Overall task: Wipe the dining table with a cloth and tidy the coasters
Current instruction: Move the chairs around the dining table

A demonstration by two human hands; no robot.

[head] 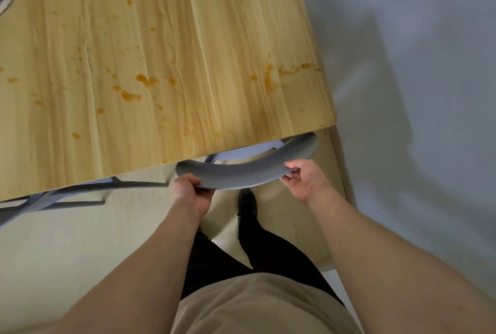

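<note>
The left hand [192, 190] and right hand [303, 179] both grip the grey chair backrest [247, 172] tucked under the stained dining table [166, 59], likely to clear access for wiping; no cloth is visible.

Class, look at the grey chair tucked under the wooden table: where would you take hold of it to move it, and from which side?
Probably the curved backrest, from the person's side: it is the only part jutting past the table edge, the seat lying underneath. One hand near each end, as the left hand and right hand do, should suit its long arc.
</note>
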